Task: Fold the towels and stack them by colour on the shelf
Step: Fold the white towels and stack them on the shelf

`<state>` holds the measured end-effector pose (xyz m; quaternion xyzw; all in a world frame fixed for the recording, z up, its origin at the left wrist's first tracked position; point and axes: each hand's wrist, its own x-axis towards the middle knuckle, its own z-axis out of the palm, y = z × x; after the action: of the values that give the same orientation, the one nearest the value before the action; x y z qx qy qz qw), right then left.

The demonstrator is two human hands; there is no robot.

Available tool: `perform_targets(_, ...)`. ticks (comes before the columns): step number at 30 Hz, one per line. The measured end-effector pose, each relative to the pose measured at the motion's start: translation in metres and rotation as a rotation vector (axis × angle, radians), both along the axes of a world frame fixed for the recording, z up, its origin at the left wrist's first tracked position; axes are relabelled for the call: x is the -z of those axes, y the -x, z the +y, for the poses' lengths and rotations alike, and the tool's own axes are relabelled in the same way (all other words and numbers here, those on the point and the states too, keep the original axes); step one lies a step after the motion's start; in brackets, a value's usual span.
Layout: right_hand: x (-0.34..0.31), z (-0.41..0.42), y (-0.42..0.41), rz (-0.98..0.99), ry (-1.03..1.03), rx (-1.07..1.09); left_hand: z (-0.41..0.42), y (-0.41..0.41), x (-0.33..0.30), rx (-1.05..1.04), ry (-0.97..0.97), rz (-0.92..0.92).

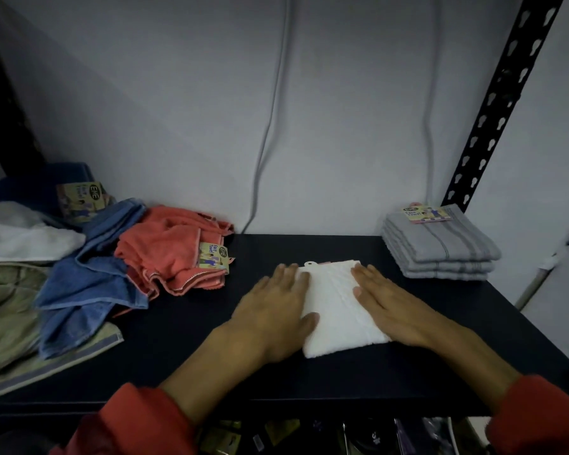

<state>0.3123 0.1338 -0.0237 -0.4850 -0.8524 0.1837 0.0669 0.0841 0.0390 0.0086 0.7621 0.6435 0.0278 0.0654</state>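
Observation:
A folded white towel (334, 307) lies on the dark shelf (184, 339) in the middle. My left hand (273, 310) presses flat on its left edge with straight fingers. My right hand (388, 303) lies flat on its right side. A neat stack of folded grey towels (440, 247) with a paper label sits at the back right. To the left lie loose towels in a heap: coral (171, 254), blue (92, 280), white (20, 234), beige-green (10, 326) and dark blue (40, 188).
A black perforated shelf post (496, 106) rises at the right. Two grey cables (270, 126) run down the wall behind. Packaged items show on the level below the shelf's front edge (276, 405).

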Motion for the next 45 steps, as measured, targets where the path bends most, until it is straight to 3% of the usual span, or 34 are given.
perform_targets(4,0.006,-0.031,-0.018,0.106,-0.036,0.042,-0.016,-0.028,0.021,0.157,0.010,-0.126)
perform_targets(11,0.015,-0.070,-0.053,0.038,-0.092,0.043,-0.025,-0.013,0.046,0.245,-0.094,-0.133)
perform_targets(16,0.020,-0.092,-0.059,0.144,-0.105,0.024,-0.030,-0.020,0.046,0.384,-0.460,-0.055)
perform_targets(23,0.013,-0.102,-0.067,0.439,-0.011,0.129,-0.013,-0.065,0.021,0.538,-0.490,0.001)
perform_targets(31,-0.005,-0.074,-0.076,0.455,-0.012,0.275,-0.015,-0.030,-0.045,0.379,-0.319,-0.720)
perform_targets(34,-0.018,-0.068,-0.069,0.489,0.072,0.218,-0.016,-0.020,-0.061,0.340,-0.239,-0.941)
perform_targets(39,-0.021,-0.072,-0.048,0.768,0.244,0.093,-0.018,-0.007,-0.069,0.205,-0.212,-1.174)
perform_targets(42,-0.022,-0.070,-0.032,1.016,0.330,0.073,-0.017,0.000,-0.070,0.051,-0.120,-1.381)
perform_targets(45,-0.026,-0.064,-0.018,1.137,0.394,0.033,-0.014,0.013,-0.069,-0.073,-0.023,-1.609)
